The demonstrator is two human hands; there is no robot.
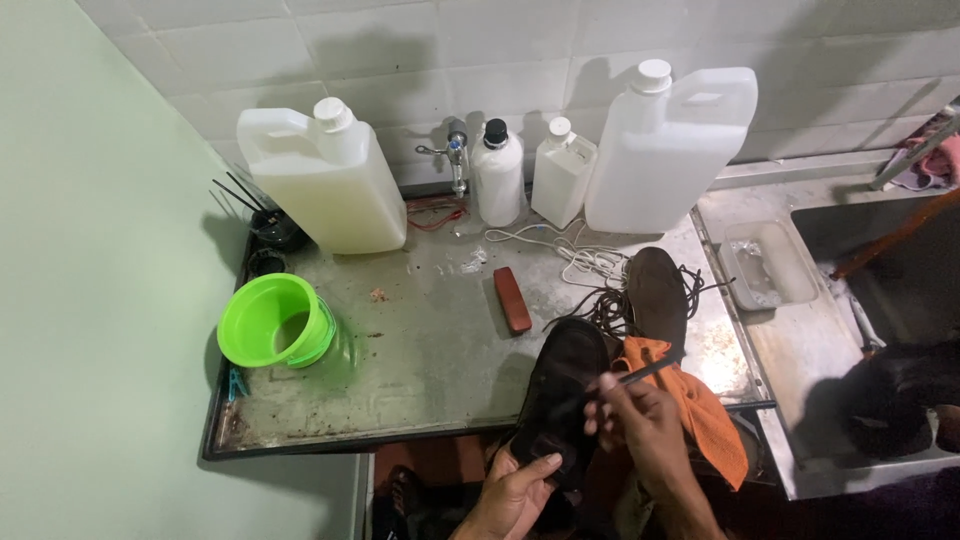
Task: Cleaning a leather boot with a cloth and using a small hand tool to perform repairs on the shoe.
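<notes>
My left hand cups the heel of a dark leather shoe from below, fingers curled shut on it, toe pointing up over the bench's front edge. My right hand pinches a thin dark brush at the shoe's opening. An orange cloth drapes beside it. A second brown shoe lies near the right edge among tangled laces. A glossy green plastic bowl sits at the left edge.
</notes>
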